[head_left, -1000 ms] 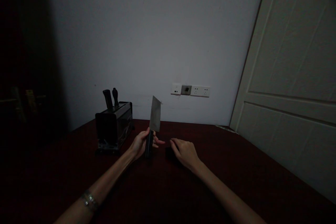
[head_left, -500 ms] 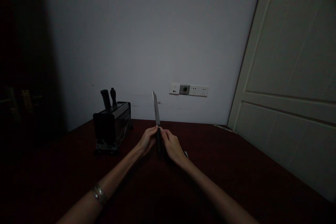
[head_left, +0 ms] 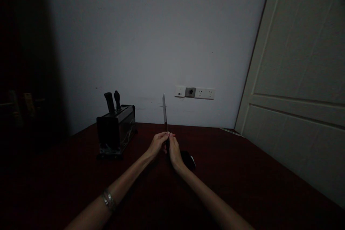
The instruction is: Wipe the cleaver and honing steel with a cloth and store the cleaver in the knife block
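A cleaver (head_left: 164, 113) stands upright over the dark red table (head_left: 242, 172), its blade edge-on to me and its handle hidden between my hands. My left hand (head_left: 157, 143) is closed on the handle from the left. My right hand (head_left: 174, 151) is closed on it from the right, touching the left one. A silver bracelet (head_left: 108, 200) sits on my left wrist. Just right of my right hand a small dark object (head_left: 188, 159) with a pale edge lies on the table.
A black knife block (head_left: 115, 131) with two dark handles sticking up stands at the table's back left. Wall sockets (head_left: 195, 92) are on the white wall behind. A pale door (head_left: 302, 90) fills the right side. The left is in deep shadow.
The cleaver turned from broadside to edge-on and shifted slightly right. My right hand left the small dark object on the table and closed on the handle beside my left.
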